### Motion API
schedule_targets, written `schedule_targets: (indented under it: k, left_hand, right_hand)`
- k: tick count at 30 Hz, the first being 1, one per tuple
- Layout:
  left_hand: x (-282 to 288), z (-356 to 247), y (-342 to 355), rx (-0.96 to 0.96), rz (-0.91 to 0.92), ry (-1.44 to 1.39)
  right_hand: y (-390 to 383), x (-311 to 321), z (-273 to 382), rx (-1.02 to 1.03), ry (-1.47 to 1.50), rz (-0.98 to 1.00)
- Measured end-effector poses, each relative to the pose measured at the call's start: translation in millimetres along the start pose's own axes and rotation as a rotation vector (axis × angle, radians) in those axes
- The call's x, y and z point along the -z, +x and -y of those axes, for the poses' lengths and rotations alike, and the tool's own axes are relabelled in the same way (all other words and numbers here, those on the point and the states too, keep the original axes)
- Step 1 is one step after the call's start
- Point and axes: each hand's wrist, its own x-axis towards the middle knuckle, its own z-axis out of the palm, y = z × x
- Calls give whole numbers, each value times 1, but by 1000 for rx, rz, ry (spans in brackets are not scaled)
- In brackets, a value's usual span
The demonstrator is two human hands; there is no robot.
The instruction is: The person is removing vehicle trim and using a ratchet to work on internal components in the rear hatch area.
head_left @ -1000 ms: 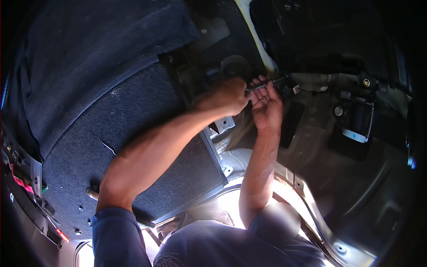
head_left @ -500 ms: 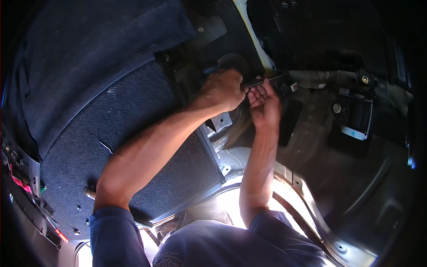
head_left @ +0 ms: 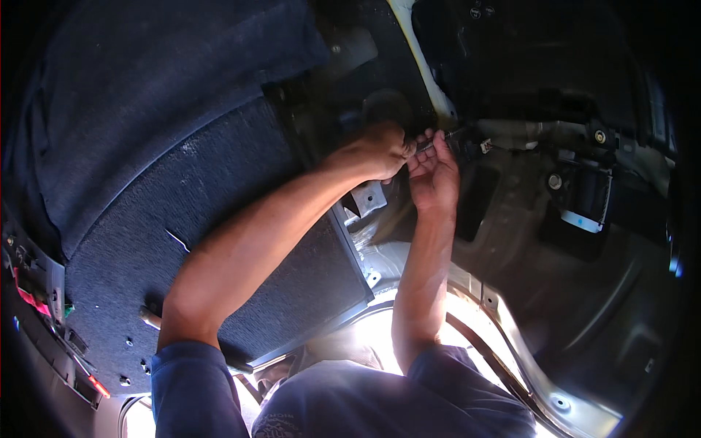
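Note:
Inside a vehicle's cargo area, my left hand [head_left: 381, 152] is closed round the near end of a dark, slim part [head_left: 426, 144], which I cannot identify exactly. Just to its right, my right hand [head_left: 434, 177] has its palm up, with thumb and curled fingers on that same part. The part reaches toward a dark fitting [head_left: 464, 144] beside a small pale connector [head_left: 485, 146] with a wire. My left fingertips are partly hidden. A metal bracket with a hole [head_left: 369, 198] lies just below my hands.
A dark carpeted panel [head_left: 146, 277] fills the left, with a thin metal tool [head_left: 177, 239] and small fasteners [head_left: 125, 380] on it. A red-tipped tool [head_left: 98, 384] lies at lower left. At right are bare body metal [head_left: 584, 306] and a black module [head_left: 584, 190]. Bright openings show below.
Both hands stay on the dark part. My left hand has shifted slightly, up and left, then back right toward my right hand. My right hand has barely moved.

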Motion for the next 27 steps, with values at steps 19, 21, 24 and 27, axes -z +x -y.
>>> schedule_targets:
  k: [19, 21, 24, 27]
  left_hand:
    - [-8, -10, -8, 6, -58, 148]
    - [-12, -16, -11, -14, -161, 364]
    - [-11, -18, -15, -21, -141, 474]
    - [-9, -13, -16, -49, -160, 403]
  right_hand:
    - [-11, -8, -5, 1, 128, -185]
    - [-8, -8, -5, -56, 185, -120]
    - [-13, -24, -3, -136, 328, -187]
    - [-1, -15, -4, -151, 397, -113]
